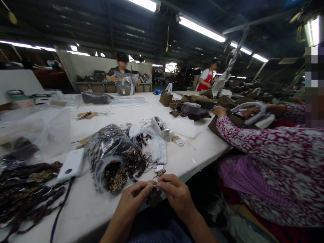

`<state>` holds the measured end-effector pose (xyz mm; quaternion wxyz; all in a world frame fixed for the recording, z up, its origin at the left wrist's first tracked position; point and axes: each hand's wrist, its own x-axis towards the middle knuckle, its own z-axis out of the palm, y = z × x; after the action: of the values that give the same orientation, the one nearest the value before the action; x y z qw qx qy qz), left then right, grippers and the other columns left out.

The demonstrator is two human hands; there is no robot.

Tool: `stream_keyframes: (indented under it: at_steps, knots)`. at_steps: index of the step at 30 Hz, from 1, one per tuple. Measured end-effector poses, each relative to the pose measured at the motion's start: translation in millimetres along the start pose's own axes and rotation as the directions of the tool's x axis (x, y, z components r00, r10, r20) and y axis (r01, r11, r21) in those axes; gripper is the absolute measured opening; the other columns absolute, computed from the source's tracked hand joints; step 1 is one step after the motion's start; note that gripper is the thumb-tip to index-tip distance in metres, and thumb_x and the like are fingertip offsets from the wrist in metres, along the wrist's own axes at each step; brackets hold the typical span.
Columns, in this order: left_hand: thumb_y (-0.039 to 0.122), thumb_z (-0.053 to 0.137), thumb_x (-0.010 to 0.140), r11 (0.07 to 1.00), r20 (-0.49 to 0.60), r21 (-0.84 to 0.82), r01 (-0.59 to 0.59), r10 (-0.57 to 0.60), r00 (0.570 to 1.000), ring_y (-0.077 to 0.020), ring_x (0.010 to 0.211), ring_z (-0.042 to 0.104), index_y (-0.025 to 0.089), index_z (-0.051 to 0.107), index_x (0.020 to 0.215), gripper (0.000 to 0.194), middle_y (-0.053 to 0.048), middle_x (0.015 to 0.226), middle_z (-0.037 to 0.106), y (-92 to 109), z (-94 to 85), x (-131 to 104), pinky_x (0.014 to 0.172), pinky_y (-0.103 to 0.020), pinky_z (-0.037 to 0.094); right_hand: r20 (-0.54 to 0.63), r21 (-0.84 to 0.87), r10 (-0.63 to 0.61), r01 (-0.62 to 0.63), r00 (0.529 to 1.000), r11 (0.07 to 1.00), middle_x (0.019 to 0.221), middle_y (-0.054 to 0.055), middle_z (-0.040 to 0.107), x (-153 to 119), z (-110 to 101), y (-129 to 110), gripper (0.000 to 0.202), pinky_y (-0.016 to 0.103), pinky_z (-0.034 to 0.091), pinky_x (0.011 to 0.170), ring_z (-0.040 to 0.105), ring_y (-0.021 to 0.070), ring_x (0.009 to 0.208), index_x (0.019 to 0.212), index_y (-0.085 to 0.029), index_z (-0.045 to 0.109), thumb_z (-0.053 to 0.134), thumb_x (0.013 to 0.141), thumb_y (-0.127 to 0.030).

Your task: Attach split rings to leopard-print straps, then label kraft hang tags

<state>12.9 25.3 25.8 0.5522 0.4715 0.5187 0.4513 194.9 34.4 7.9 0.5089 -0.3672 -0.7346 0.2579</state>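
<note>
At the table's near edge, my left hand (138,194) pinches a metal key ring (154,180) from the left. My right hand (177,194) grips the same ring from the right, fingertips close to the left ones. Below the ring hangs a dark, patterned flower-shaped charm (154,197), partly hidden by my fingers. Just beyond my hands lie several loose metal rings (149,160) and a small leopard-print piece with a silvery part (160,169). To the left, a clear plastic bag (108,152) lies open towards me, full of leopard-print pieces (115,177).
A white power bank (72,163) with a black cable lies left, beside dark straps (27,192). A tape dispenser (160,128) stands mid-table. On the right, a co-worker's patterned sleeve (238,135) reaches over a brown bag (219,126). Two other people stand across the table.
</note>
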Motion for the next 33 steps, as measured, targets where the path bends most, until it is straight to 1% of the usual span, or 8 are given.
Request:
stream_keyframes:
  at_steps: [4,7,9,12,17,25,29,33]
  knots:
    - [0.049,0.071,0.074,0.996,0.025,0.071,-0.048,0.046,0.999,-0.0237,0.08,0.069,0.018,0.078,0.08,0.033,-0.006,0.083,0.077,-1.8,-0.5,1.2,0.079,-0.03,0.054,-0.059,0.126,0.131,-0.122,0.99,0.984,0.104,0.006,0.071,1.4,3.8,-3.0,0.016,0.031,0.053,0.089,0.066,0.0199,0.096,0.102,-0.024,0.075,0.062,0.092,-0.026]
    - [0.045,0.07,0.077,0.982,0.084,0.134,-0.13,0.119,0.989,-0.0234,0.084,0.07,0.02,0.079,0.082,0.027,-0.006,0.087,0.078,-5.4,-2.2,2.8,0.081,-0.029,0.054,-0.038,0.21,0.356,-0.341,0.934,0.916,0.101,0.005,0.072,3.2,6.1,-6.1,0.024,0.027,0.054,0.077,0.068,0.0181,0.085,0.113,-0.022,0.07,0.062,0.092,-0.029]
    - [0.042,0.068,0.079,0.961,0.098,0.196,-0.195,0.179,0.979,-0.0233,0.086,0.07,0.021,0.079,0.082,0.023,-0.005,0.089,0.079,-7.7,-2.6,3.4,0.084,-0.03,0.054,0.01,0.17,0.419,-0.415,0.908,0.894,0.093,0.004,0.073,4.5,6.6,-7.6,0.019,0.026,0.053,0.075,0.067,0.018,0.083,0.105,-0.021,0.073,0.063,0.09,-0.027]
    - [0.039,0.066,0.081,0.932,0.104,0.262,-0.249,0.23,0.968,-0.0226,0.087,0.071,0.023,0.079,0.082,0.02,-0.004,0.09,0.079,-10.4,-0.5,3.6,0.086,-0.029,0.054,0.055,0.08,0.417,-0.42,0.907,0.904,0.085,0.003,0.073,5.9,8.1,-9.1,0.013,0.026,0.05,0.077,0.066,0.0184,0.083,0.087,-0.019,0.075,0.063,0.088,-0.02]
    - [0.035,0.065,0.08,0.9,0.009,0.323,-0.294,0.308,0.951,-0.0219,0.086,0.072,0.024,0.079,0.084,0.017,-0.003,0.092,0.079,-14.7,6.1,6.4,0.082,-0.028,0.056,-0.063,-0.018,0.317,-0.319,0.946,0.948,0.087,0.005,0.071,7.1,16.7,-8.1,0.023,0.028,0.048,0.078,0.064,0.0188,0.084,0.091,-0.017,0.073,0.051,0.091,-0.014]
    - [0.038,0.067,0.08,0.922,0.019,0.245,-0.299,0.304,0.953,-0.0214,0.082,0.073,0.021,0.078,0.08,0.02,-0.005,0.087,0.079,-18.0,3.5,16.3,0.076,-0.026,0.058,0.097,0.208,0.421,-0.432,0.902,0.877,0.103,0.005,0.075,11.2,11.8,2.2,0.023,0.029,0.05,0.088,0.068,0.0208,0.098,0.103,-0.021,0.075,0.055,0.094,-0.028]
    - [0.036,0.067,0.081,0.891,0.003,0.278,-0.36,0.374,0.927,-0.021,0.086,0.073,0.023,0.078,0.078,0.018,-0.004,0.09,0.078,-20.0,3.2,16.5,0.079,-0.026,0.058,0.001,0.105,0.448,-0.445,0.894,0.889,0.092,0.005,0.074,14.4,7.3,2.7,0.018,0.028,0.05,0.081,0.067,0.0207,0.088,0.094,-0.018,0.073,0.06,0.091,-0.03]
    - [0.034,0.068,0.082,0.819,-0.035,0.373,-0.435,0.481,0.876,-0.0198,0.091,0.072,0.026,0.079,0.08,0.013,-0.003,0.093,0.078,-24.2,-0.3,12.7,0.087,-0.027,0.056,-0.151,-0.096,0.361,-0.377,0.92,0.921,0.09,0.005,0.071,16.3,3.5,-8.9,0.019,0.025,0.047,0.074,0.065,0.0185,0.082,0.094,-0.018,0.068,0.053,0.094,-0.03]
